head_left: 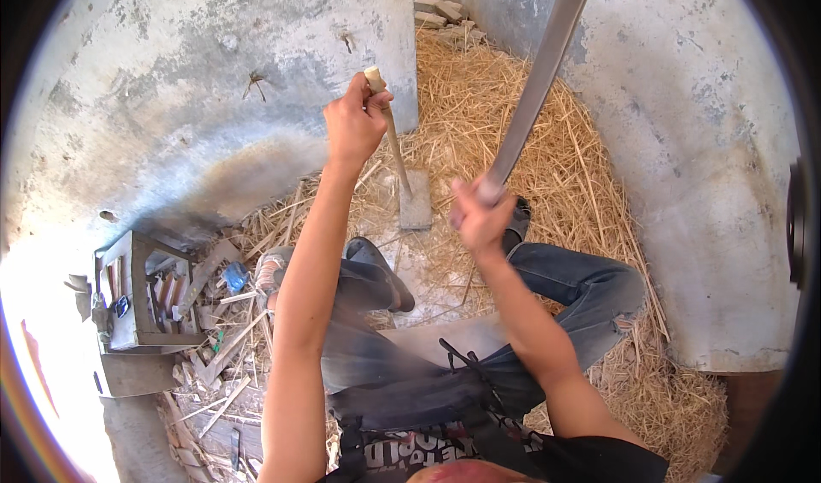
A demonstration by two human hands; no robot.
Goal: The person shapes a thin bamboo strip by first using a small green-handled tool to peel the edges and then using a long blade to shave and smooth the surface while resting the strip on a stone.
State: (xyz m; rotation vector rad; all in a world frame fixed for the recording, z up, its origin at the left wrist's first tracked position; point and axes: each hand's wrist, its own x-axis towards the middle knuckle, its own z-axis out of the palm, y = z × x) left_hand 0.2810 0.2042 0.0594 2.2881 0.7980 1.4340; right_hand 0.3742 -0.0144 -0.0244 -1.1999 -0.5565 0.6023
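My left hand (pixel 357 124) is closed round the upper part of a thin pale wooden stick (pixel 396 148). Its thicker top end pokes out above my fingers, and the lower end meets a small grey block (pixel 416 201) on the ground. My right hand (pixel 483 218), slightly blurred, grips the handle of a long machete (pixel 540 81). The broad metal blade points up and away, to the right of the stick and apart from it. My fingers hide most of the machete's handle.
Loose straw (pixel 505 98) covers the floor ahead and to the right. Weathered grey walls (pixel 214 72) stand on both sides. A wooden box-like frame (pixel 141 295) is at left, near wood scraps (pixel 227 397) and a blue crumpled piece (pixel 235 277). My bent legs (pixel 573 282) flank the block.
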